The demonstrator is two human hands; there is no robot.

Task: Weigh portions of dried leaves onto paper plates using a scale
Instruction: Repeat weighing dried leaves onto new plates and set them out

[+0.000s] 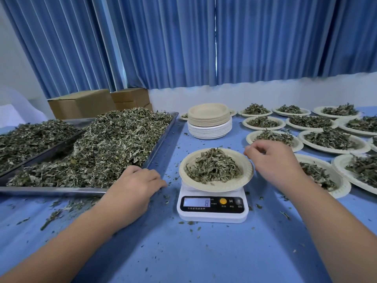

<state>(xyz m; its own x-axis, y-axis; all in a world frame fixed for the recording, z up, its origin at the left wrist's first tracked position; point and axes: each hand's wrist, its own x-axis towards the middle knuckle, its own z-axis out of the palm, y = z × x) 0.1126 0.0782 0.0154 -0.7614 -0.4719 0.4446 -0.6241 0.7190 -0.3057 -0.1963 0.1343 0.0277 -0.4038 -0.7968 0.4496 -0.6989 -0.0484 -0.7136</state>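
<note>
Since the paper plate (216, 187) on the scale (211, 209) is thin, and its heap of dried leaves (213, 168) loose and surely very light, it will likely flex and shed if tilted. It is best taken by the rim at two opposite sides and lifted level. Right hand (273, 162) hovers just right of the scale by the plate's rim, fingers curled, pinching something or nothing: cannot tell. Left hand (132, 186) rests left of the scale beside the tray (61, 191), fingers loosely bent, holding nothing.

A leaf-heaped plate (216, 186) sits on the scale (212, 216) — left hand (134, 186) and right hand (273, 162) flanking it.
</note>
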